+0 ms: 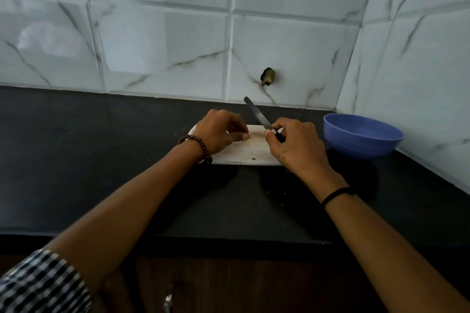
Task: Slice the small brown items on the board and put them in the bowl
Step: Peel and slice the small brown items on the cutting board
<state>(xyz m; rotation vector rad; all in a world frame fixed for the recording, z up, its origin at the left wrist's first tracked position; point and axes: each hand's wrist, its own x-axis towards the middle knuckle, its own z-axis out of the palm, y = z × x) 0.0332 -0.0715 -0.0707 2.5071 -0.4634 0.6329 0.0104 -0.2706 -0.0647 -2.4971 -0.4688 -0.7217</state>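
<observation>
Brown item (249, 136) sits pinched at left hand (220, 132) fingertips on board (250, 151), steadied for slicing. Right hand (292, 145) fingers wrap knife (258, 114), raised. Bowl (362, 136) waits beside.

A home kitchen: a dark stone surface (101, 160) meets white marble-look wall tiles (165, 46) in a corner, with a white cutting board (244, 152), a knife (256, 114) and a blue bowl (361, 137) (all cooking gear) on it.

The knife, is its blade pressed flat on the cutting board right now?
No, the knife blade angles upward from the right hand.
</observation>
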